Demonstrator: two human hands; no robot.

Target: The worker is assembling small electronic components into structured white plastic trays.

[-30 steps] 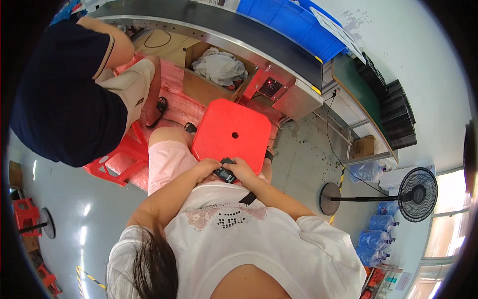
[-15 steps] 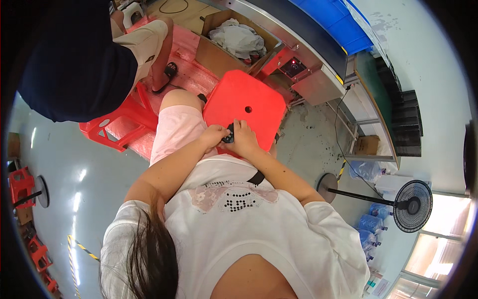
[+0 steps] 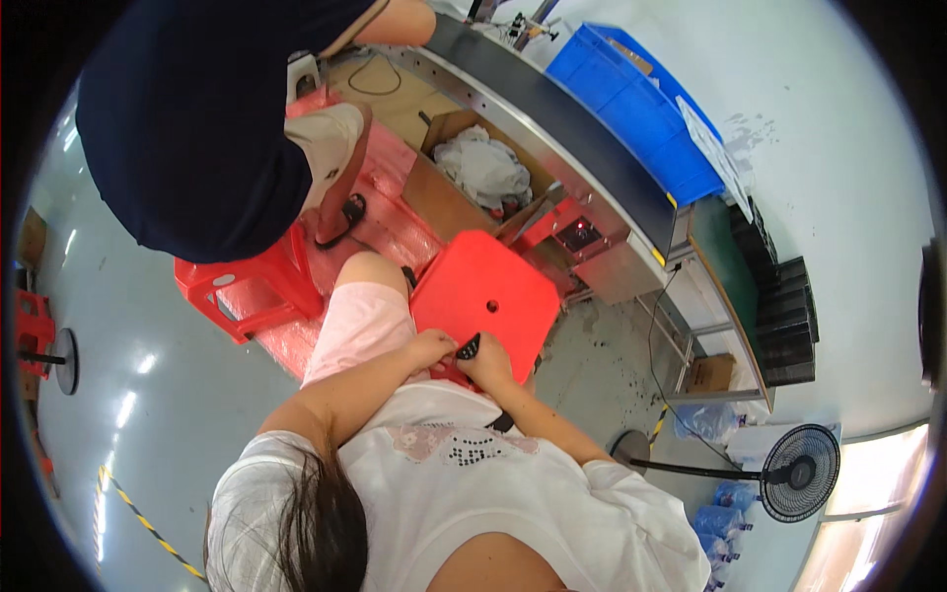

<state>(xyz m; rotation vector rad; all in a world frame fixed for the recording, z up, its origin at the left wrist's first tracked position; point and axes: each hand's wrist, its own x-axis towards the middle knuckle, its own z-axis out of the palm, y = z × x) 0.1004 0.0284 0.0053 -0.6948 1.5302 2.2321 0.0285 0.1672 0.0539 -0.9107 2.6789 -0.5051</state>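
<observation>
Small black object: it sat [image 3: 469,347] over the near edge of the red stool [image 3: 488,281], close to the lap; held there, it probably lay within easy sight and within reach of both hands; its make was too small to tell.

Right hand: the fingers [image 3: 486,362] were curled round the object, leaving its upper face bare; that grip seemed meant to steady it while keeping the top in view.

Left hand: it lay [image 3: 431,348] just beside the object, fingers bent inward and fingertips toward it; whether they pinched it, touched it or stopped short, I cannot tell; the two hands were drawn near each other, not spread.

Red stool: its flat seat stood before the person, between the lap and the bench [image 3: 582,126], likely to serve as a low table.

Co-worker: a person in a dark top [image 3: 197,148] sat to the left on another red stool [image 3: 256,286]; a bare arm [image 3: 402,22] stretched toward the bench; the hand was out of view.

Carton: the open box [image 3: 446,204] stood low by the bench with a white bundle [image 3: 483,168] inside; down there it presumably left the top free.

Blue crate: it rested [image 3: 636,128] along the bench's far side, perhaps to spare the nearer strip.

Fan: it stood [image 3: 801,474] well apart on the right, likely to keep its stand clear of legs.
</observation>
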